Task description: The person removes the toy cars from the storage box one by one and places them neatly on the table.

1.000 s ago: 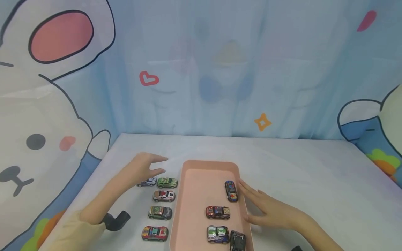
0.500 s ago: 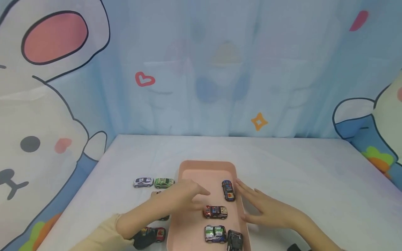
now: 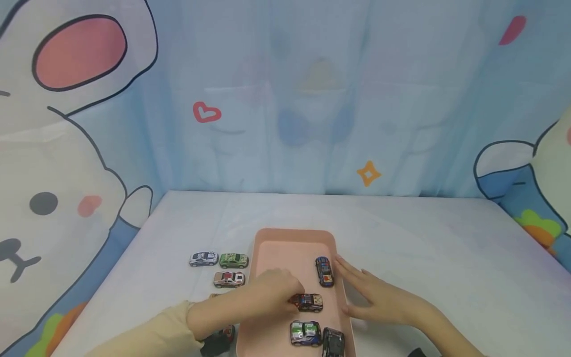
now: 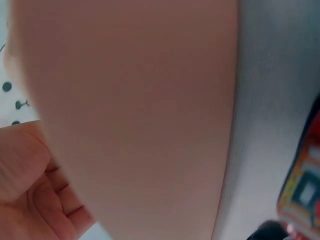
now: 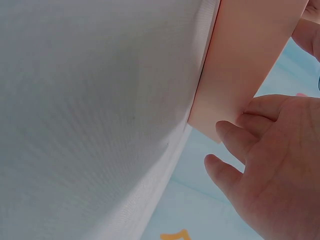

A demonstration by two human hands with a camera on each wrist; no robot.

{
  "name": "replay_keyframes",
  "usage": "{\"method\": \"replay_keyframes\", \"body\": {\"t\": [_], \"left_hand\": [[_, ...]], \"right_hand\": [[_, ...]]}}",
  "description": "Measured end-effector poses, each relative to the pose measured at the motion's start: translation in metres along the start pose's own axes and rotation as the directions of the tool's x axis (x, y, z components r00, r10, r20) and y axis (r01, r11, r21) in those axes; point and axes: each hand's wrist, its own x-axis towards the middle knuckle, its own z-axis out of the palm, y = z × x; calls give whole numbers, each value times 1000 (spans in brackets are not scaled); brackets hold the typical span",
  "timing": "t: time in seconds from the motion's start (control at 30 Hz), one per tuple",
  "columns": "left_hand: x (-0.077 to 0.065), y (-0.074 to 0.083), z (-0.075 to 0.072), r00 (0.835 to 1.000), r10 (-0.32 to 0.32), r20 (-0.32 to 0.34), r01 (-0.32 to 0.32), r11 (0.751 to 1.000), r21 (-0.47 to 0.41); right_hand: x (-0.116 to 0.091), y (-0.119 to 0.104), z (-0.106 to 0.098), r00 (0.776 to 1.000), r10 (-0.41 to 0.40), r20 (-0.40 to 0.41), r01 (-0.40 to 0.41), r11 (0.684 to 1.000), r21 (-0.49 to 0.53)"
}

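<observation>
The left hand (image 3: 276, 291) has just come down into the pink tray (image 3: 294, 232): 1 second ago it hovers above the cars to the tray's left, 0.5 seconds ago it is over the tray with thumb and forefinger apart, and now its fingers curl in at the left end of the red-and-black toy car (image 3: 310, 302). That suggests this car is being taken hold of, though it lies where it lay. The gap between finger and thumb looks narrow, apparently a pinch on that end; the left wrist view does not show the contact. The rest of the car extends to the right of the left hand. Beyond and right of that hand lies the blue toy car (image 3: 324, 271); nearer than it sit the green-and-white toy car (image 3: 305, 333) and the black toy car (image 3: 333, 342). The right hand (image 3: 383, 297) stays spread, its straight fingertips at the tray's right wall, and holds no car.
</observation>
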Motion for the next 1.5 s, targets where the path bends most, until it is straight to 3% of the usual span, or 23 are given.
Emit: {"method": "replay_keyframes", "body": {"t": [0.27,0.6,0.8,0.9,1.17,1.37,1.5], "left_hand": [[-1,8,2,998,-59,-21,59,998,-8],[-1,2,2,999,-26,-48,24,999,-34],[-8,-7,-15,993,-16,-113,10,998,-54],[-14,-15,-27,990,-60,-126,45,991,-123],[-48,-50,-49,969,-171,-176,130,966,-222],[-81,-73,-53,937,-305,-169,258,933,-252],[-100,-86,-51,925,-340,-169,292,921,-256]], "right_hand": [[-1,-2,-1,1000,8,6,-8,1000,0],[0,1,0,1000,0,13,-1,1000,9],[0,1,-1,1000,-5,16,5,1000,1],[1,1,-1,1000,0,17,0,1000,4],[2,0,-1,1000,2,22,-2,1000,5],[1,0,-1,1000,-4,21,4,1000,0],[0,1,-1,1000,-2,15,2,1000,-3]]}}
